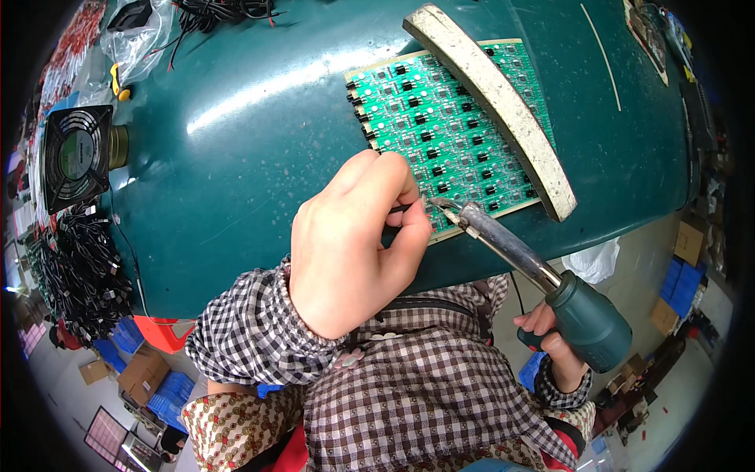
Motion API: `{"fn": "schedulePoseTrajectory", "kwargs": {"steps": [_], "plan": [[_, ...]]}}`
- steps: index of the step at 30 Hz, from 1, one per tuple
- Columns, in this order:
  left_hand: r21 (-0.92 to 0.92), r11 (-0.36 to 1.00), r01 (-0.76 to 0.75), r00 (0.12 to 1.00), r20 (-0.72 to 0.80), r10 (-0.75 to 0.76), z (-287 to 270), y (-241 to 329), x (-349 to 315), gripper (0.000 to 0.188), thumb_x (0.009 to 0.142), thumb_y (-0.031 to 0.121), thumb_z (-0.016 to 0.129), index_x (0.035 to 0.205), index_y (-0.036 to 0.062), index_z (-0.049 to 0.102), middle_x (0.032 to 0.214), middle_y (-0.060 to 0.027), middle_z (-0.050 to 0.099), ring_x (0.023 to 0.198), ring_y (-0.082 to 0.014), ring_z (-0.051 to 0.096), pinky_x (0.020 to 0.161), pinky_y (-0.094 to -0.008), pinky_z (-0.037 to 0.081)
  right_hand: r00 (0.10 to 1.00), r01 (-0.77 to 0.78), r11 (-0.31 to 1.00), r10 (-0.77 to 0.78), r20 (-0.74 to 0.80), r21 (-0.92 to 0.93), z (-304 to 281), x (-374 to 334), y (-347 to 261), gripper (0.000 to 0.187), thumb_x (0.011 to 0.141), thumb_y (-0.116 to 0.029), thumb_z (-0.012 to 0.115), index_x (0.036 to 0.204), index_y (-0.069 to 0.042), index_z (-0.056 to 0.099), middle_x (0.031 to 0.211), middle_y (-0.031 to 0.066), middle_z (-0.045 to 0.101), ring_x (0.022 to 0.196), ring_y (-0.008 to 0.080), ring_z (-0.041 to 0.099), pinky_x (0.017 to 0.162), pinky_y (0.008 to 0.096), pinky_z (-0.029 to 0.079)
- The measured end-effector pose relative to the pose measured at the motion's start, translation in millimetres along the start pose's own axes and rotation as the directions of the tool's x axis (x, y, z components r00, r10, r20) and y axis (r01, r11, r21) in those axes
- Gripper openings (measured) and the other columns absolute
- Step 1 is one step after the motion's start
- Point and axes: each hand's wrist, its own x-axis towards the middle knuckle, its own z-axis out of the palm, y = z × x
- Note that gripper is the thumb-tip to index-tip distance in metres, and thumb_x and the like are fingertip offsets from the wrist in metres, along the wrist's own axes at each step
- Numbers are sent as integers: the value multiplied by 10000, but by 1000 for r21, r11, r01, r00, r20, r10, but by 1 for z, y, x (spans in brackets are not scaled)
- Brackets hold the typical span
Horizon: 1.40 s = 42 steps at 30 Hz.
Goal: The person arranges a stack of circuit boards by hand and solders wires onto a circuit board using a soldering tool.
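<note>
A green panel of circuit boards (464,157) with rows of small black parts lies near the table's front edge. Over its lower edge, my left hand (354,228) is closed in a pinch on a thin black wire (401,208); its far end is hidden by my fingers. My right hand (550,334) grips the green handle of a soldering gun (586,318) from below. The gun's metal barrel points up and left, its tip close to my left fingertips at the panel edge. Whether the tip touches the wire I cannot tell.
A worn pale bar (503,110) lies across the panel. At the left stand a black fan (79,153) and a heap of black cables (79,263). More black cables (220,12), a plastic bag (145,43) and a yellow-handled tool (118,82) lie at the far left.
</note>
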Motion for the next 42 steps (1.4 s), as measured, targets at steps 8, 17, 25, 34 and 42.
{"fn": "schedulePoseTrajectory", "kwargs": {"steps": [8,17,25,34,42], "plan": [[-8,1000,-3,1000,14,3,-1,-1,0,131,729,-70,623,757,11,524,685,-30,462,562,-76,434,467,-209,334,1000,6,1000,-5,-12,17,0,0,-2,624,693,-102,817,1169,111,475,808,133,649,750,206,660,775,406,567],[-4,1000,-15,1000,21,15,-2,-2,2,129,733,-79,616,759,5,521,695,-35,469,570,-76,449,471,-211,341,1000,17,1000,-17,-8,17,1,2,-1,619,698,-101,813,1167,115,472,805,138,650,747,206,661,770,402,566],[-24,1000,-4,1000,24,5,-1,-1,2,133,735,-80,619,756,6,520,696,-33,469,561,-73,447,464,-206,335,1000,-2,999,2,-6,-39,0,2,-1,622,688,-112,816,1160,111,478,787,135,657,728,200,665,755,382,564],[-23,1000,-6,1000,24,7,-1,-1,2,132,730,-81,618,759,5,523,697,-37,471,565,-78,457,471,-208,345,999,-5,1000,4,-39,-18,4,2,-4,597,686,-95,815,1141,109,487,780,136,661,736,202,671,754,369,563],[-21,1000,5,1000,26,-4,-1,0,2,128,728,-79,614,761,3,521,700,-39,474,573,-81,466,477,-206,351,1000,19,999,-19,-15,27,1,0,-2,585,678,-70,821,1128,102,490,779,134,645,737,212,658,762,400,568]]}}
